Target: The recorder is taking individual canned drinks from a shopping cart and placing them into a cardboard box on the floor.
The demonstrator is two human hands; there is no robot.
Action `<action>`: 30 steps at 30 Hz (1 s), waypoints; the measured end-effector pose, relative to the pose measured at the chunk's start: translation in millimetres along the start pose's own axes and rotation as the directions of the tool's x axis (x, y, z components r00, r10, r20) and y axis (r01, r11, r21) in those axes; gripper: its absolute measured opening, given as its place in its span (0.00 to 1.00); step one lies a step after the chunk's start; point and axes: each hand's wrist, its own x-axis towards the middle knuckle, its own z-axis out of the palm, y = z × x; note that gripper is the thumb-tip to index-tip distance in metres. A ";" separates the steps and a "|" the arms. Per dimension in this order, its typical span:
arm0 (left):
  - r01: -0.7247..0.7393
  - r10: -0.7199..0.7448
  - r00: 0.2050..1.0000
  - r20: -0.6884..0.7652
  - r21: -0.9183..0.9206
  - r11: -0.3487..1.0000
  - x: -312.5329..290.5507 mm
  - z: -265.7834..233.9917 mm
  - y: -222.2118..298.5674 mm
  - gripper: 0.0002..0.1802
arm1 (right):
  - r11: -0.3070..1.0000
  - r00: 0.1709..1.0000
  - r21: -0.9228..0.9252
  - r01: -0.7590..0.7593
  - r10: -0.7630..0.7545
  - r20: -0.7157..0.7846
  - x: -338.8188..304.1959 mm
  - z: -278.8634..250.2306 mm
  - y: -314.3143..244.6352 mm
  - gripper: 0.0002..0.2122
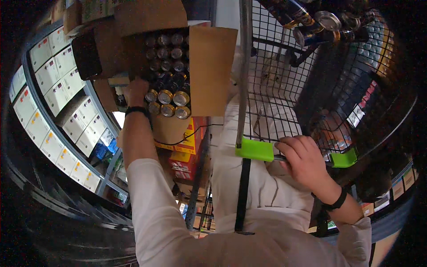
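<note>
An open cardboard box (213, 71) stands ahead of me on the left, its flaps folded out. Rows of drink cans (165, 96) fill it, showing round metal ends; a few dark ones lie on their sides mid-box. My left hand (137, 91) is at the box's left side, next to the nearer cans. Its fingers are lost in shadow, so whether it grips anything is unclear. On the right, my right hand (303, 159) is closed around the handle of a wire shopping cart (254, 150), between two bright green end pieces.
Several dark cans (328, 20) lie at the cart's far end. Shelves with white cartons (55, 98) line the left side. Red and yellow packages (184, 162) are stacked below the open box. Packed bottles (362, 53) stand beyond the cart on the right.
</note>
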 end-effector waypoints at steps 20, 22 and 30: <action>-0.052 0.052 0.998 0.029 -0.009 0.999 7.8 10.3 7.0 0.27 | 0.999 0.998 0.006 0.032 -0.032 -0.048 0.1 2.3 3.4 0.23; -0.057 0.057 0.998 0.030 -0.012 0.998 7.2 10.3 10.9 0.26 | 0.998 1.000 0.068 -0.011 0.012 -0.011 0.3 -2.1 3.0 0.22; -0.044 0.044 0.999 0.021 -0.011 0.999 12.1 8.5 14.4 0.24 | 0.961 0.963 0.106 -0.256 0.243 0.120 26.8 -85.8 44.6 0.21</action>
